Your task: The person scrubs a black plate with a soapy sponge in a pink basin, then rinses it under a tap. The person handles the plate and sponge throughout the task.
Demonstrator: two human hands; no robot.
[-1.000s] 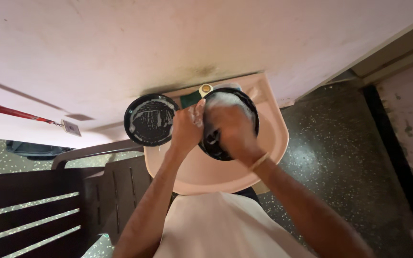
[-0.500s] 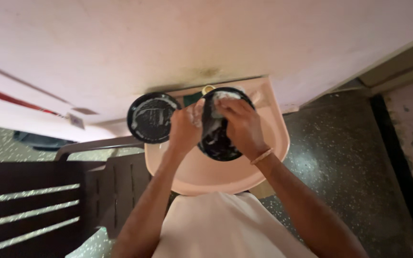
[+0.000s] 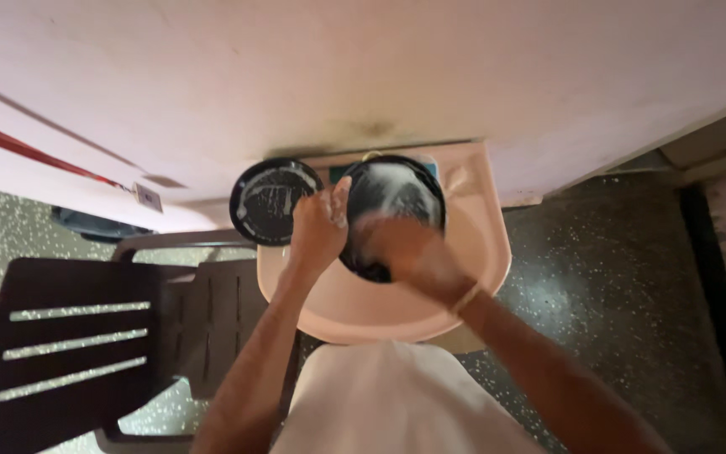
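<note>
A person stands over a pale pink wash basin [image 3: 472, 269] fixed to the wall near the upper middle of the frame, both bare forearms reaching up from the bottom edge.

The left hand [image 3: 319, 225] sits just left of the frame's centre. Its forearm rises steeply from the lower left, the wrist nearly straight, and the fingers are closed around the left rim of a round black pan [image 3: 392, 210], the thumb side pointing up toward the wall. The pan is held tilted over the basin's bowl, its inner face turned toward the camera and smeared with white suds.

The right hand [image 3: 401, 252] lies over the lower part of the pan, slightly right of centre. Its arm comes in on a long diagonal from the lower right corner, with a thin bangle [image 3: 465, 298] at the wrist. The hand is blurred; it presses against the pan's inner face, but whether the fingers are curled on a scrubber or flat and apart I cannot tell.

A second round black dish [image 3: 272, 202], also streaked with white foam, rests on the basin's left rim, just beside the left hand and touching the wall's foot.

To the lower left stands a dark brown plastic chair [image 3: 77, 353] with slotted seat, near the basin. The floor [image 3: 632, 303] at the right is dark speckled stone.
</note>
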